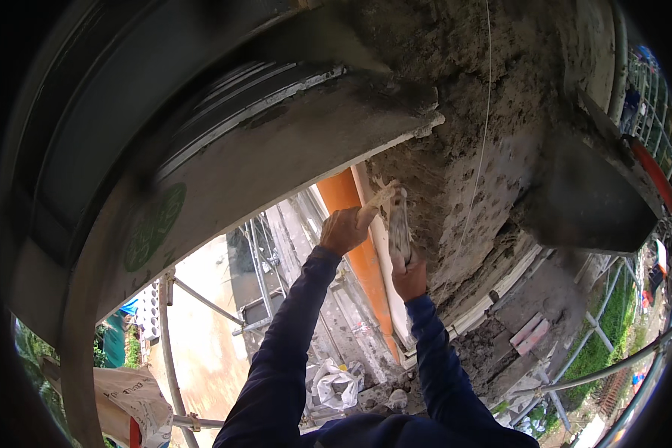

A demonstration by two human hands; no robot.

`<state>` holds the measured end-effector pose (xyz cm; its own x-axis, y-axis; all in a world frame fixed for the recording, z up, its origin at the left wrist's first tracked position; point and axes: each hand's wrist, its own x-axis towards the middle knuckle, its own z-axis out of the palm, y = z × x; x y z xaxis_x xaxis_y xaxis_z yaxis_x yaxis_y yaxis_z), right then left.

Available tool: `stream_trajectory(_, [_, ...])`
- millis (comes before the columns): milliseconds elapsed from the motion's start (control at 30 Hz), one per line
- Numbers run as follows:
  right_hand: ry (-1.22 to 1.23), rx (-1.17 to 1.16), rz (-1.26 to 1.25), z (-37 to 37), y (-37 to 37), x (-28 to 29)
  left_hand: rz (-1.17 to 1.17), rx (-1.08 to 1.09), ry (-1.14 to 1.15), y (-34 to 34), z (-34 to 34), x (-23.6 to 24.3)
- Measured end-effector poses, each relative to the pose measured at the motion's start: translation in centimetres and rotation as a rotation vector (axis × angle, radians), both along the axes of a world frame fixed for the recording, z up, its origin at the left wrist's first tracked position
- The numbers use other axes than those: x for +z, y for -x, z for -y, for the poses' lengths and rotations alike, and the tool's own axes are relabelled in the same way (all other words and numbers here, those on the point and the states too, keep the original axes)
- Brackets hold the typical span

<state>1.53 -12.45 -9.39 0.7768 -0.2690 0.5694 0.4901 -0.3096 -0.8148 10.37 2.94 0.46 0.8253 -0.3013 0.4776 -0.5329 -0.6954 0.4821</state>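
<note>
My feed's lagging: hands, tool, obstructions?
Right hand gripping long pale tool. Left hand near its upper end, grip unclear. Tool beside rough wall. Thin line crosses wall, right of tool.

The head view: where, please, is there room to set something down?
The sunlit beige surface looks bare between the upright grey metal pole and navy left sleeve; reach is unclear. It's crowded around the crumpled white sack, left hand and right hand.

Item: green oval stamp [155, 228], pale characters within, on the face of a long grey panel [276, 142], left of frame; characters not clearly legible. Item: dark printed lettering [131, 384], on a creased pale sack [148, 409], lower left of frame; set aslant, wording not clearly legible.
</note>
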Motion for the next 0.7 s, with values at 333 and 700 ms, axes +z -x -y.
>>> stream_trajectory(333, [-0.337,0.138,0.609,-2.4,4.2,3.6,-0.033,0.015,-0.001,-0.6,-0.9,-0.7])
stream_trajectory(700, [-0.452,0.193,0.18,-3.8,9.0,9.5,-0.035,0.068,-0.038,-1.2,-1.7,-0.9])
